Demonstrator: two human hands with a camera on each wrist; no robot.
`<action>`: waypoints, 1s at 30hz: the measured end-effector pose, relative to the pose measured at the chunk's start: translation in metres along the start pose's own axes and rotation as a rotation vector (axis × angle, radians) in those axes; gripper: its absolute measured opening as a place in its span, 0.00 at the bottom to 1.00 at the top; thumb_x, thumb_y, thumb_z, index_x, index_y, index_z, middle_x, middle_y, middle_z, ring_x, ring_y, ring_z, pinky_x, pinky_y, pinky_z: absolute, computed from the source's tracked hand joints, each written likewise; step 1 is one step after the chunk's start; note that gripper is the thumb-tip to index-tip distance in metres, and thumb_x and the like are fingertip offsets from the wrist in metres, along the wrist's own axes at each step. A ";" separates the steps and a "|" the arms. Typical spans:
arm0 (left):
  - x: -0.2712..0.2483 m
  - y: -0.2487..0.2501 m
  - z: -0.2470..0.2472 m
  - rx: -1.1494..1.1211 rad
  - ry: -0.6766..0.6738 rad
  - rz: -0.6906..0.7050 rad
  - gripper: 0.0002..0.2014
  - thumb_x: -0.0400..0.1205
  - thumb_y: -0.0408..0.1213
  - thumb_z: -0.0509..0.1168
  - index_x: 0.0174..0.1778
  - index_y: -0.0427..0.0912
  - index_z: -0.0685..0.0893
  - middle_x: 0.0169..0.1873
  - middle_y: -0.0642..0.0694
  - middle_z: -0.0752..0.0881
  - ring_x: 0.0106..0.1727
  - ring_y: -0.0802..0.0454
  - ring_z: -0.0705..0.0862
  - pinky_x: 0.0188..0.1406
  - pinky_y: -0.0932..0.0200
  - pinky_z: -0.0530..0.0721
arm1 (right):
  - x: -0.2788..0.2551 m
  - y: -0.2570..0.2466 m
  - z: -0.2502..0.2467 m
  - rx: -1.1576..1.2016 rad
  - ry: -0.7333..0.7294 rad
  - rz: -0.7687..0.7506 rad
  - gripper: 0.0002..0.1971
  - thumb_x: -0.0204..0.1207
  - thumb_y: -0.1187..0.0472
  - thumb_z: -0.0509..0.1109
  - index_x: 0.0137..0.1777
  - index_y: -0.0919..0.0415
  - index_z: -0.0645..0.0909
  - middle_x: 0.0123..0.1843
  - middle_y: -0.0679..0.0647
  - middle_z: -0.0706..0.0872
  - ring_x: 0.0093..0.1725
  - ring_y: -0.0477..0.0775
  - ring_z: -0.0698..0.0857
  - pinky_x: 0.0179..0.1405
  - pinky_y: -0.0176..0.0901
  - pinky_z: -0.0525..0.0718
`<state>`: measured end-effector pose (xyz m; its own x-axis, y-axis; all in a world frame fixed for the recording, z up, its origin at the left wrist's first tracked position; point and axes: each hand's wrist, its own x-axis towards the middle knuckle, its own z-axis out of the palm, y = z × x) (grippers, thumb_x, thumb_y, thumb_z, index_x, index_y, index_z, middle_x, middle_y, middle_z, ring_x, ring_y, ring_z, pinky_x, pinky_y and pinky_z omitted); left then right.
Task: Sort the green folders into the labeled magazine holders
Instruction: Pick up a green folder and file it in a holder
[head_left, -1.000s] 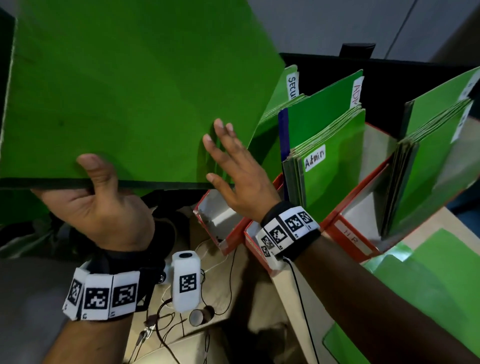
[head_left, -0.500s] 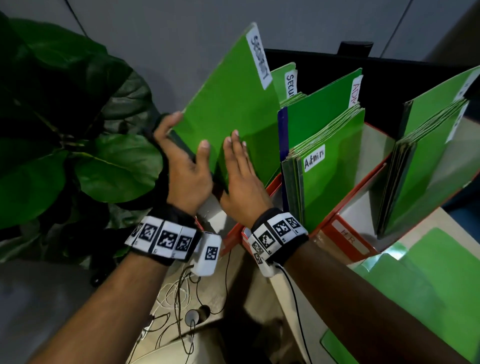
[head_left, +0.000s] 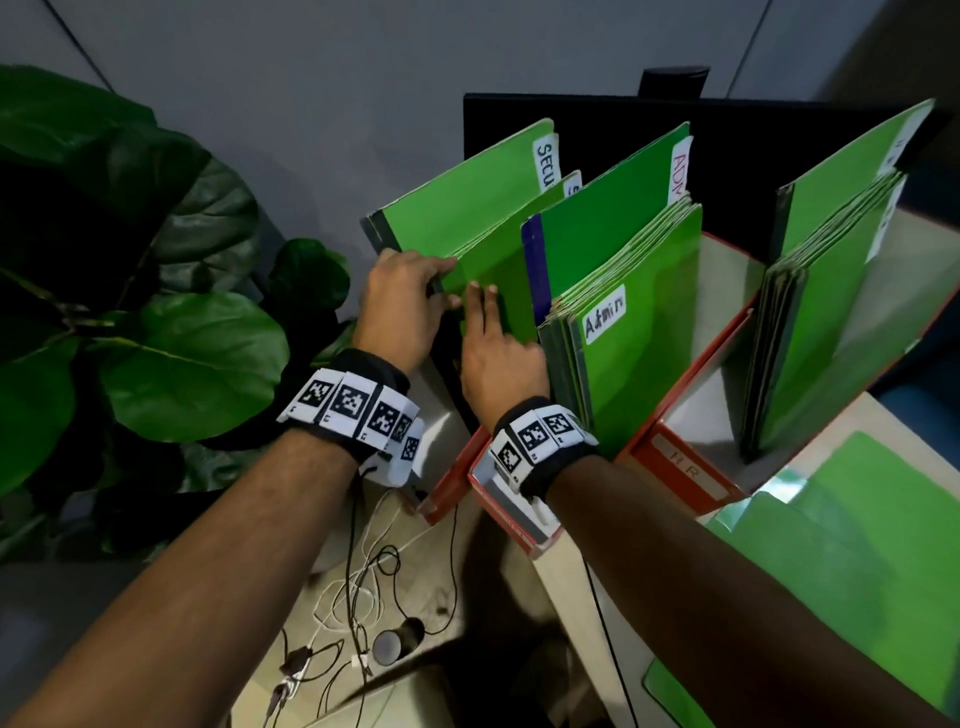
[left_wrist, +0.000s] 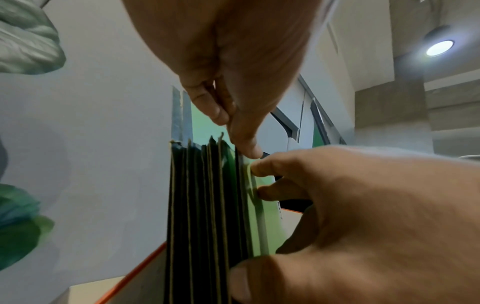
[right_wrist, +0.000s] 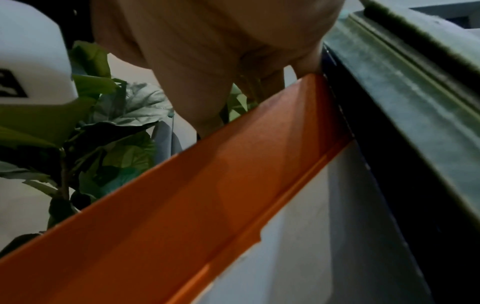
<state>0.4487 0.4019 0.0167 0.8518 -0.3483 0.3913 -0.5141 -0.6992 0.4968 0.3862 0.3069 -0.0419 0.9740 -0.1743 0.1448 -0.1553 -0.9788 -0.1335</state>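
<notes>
A folder that 1 second ago was held high in front of the camera has been lowered into the leftmost holder (head_left: 447, 493), where the Security folders (head_left: 467, 218) stand. Its near edge is pinched by the left hand (head_left: 400, 306). Just beside it, the right hand (head_left: 498, 353) is laid flat, fingers straight, against the green face. The filing looks nearly finished; more loose folders (head_left: 831, 561) lie at far right, so sorting remains.

Bright green folders (head_left: 467, 208) with white labels (head_left: 603, 314) stand in orange-red magazine holders (head_left: 680, 467) beside dark green leaves (head_left: 192, 364).
</notes>
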 end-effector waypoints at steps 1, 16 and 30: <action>0.001 -0.001 0.002 0.020 -0.002 0.000 0.21 0.73 0.33 0.77 0.63 0.38 0.86 0.53 0.38 0.88 0.57 0.42 0.79 0.55 0.64 0.68 | 0.001 -0.001 0.001 0.001 -0.006 -0.001 0.34 0.84 0.60 0.55 0.84 0.64 0.41 0.85 0.64 0.52 0.50 0.56 0.89 0.43 0.50 0.84; -0.012 0.013 0.004 0.259 -0.083 0.101 0.22 0.77 0.27 0.65 0.69 0.40 0.81 0.65 0.37 0.76 0.61 0.32 0.72 0.58 0.42 0.74 | -0.029 0.044 -0.007 0.133 0.046 -0.483 0.16 0.76 0.67 0.68 0.63 0.65 0.82 0.62 0.62 0.86 0.69 0.59 0.80 0.76 0.57 0.66; -0.144 0.209 0.121 -0.427 -0.265 0.487 0.13 0.75 0.23 0.66 0.53 0.39 0.85 0.55 0.39 0.77 0.60 0.45 0.75 0.64 0.63 0.68 | -0.250 0.258 -0.045 0.171 0.149 0.161 0.15 0.71 0.68 0.71 0.56 0.54 0.87 0.48 0.57 0.90 0.52 0.61 0.87 0.59 0.54 0.82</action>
<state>0.2306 0.2302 -0.0294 0.4823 -0.7384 0.4714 -0.7917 -0.1371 0.5953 0.0949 0.0929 -0.0682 0.9023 -0.3520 0.2490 -0.2632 -0.9071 -0.3285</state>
